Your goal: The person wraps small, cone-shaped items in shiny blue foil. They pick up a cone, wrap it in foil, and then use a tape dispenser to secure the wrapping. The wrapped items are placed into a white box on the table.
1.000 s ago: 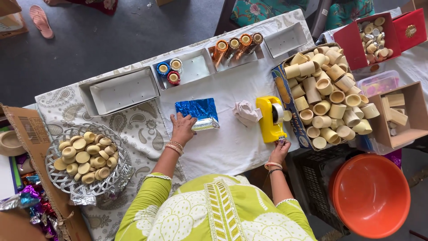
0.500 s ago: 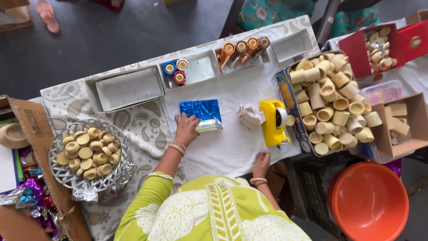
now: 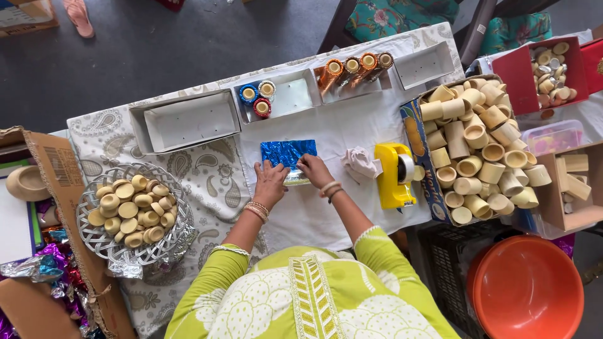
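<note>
Foil [image 3: 287,152] at mid-table is pinned flat by open left hand [image 3: 270,183] and right hand [image 3: 314,169]; wrapping seemingly begins, needing a cup.

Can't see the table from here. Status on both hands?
Left hand and right hand both pressing the blue foil sheet. Crumpled cloth and yellow tape dispenser alongside, clear.

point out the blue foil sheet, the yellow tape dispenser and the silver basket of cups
blue foil sheet [image 3: 286,151]: head view, bare upper middle of the sheet.
yellow tape dispenser [image 3: 389,182]: head view, yellow body.
silver basket [image 3: 164,246]: head view, woven rim, lower right.
</note>
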